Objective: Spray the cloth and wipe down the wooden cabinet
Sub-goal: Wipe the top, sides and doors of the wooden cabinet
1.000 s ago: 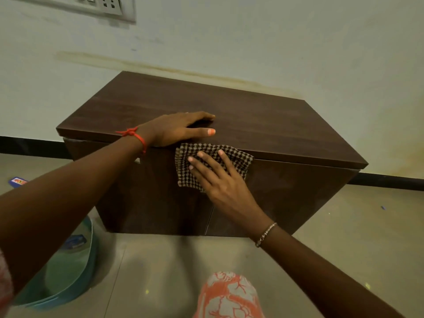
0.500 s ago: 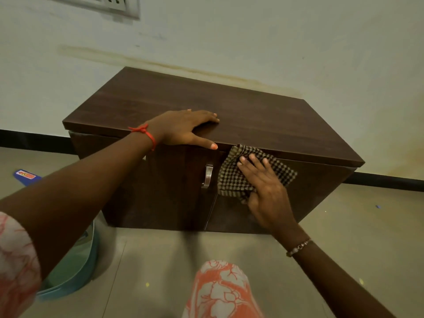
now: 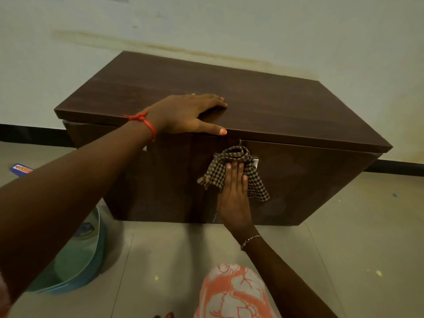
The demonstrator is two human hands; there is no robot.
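Two hands in view, both on the wooden cabinet (image 3: pixel 275 106), which stands on the floor against the wall. Left hand (image 3: pixel 185 115) lies open and flat on the front edge of the top, thumb along the lip, gripping nothing; I read it as a brace. Right hand (image 3: pixel 234 193) is open, palm and straight fingers pressing the checked cloth (image 3: pixel 236 171) flat against the front face, about where the two doors meet, just below the top's overhang. The cloth is bunched at its upper end and hangs loose at both lower corners. A bit of metal shows at each side of the bunch, probably the door handles; I cannot tell their shape.

Step in hand, as I judge it: wiping the front.

Notes for doing it well:
- Spread the bunch so more cloth meets the wood.
- Keep the palm flat and pressure even, strokes overlapping.
- Work around the handles, not just over them.
- Keep the left hand braced so the doors do not swing.

No spray bottle in view. A teal basin (image 3: pixel 75 267) sits on the floor, left.
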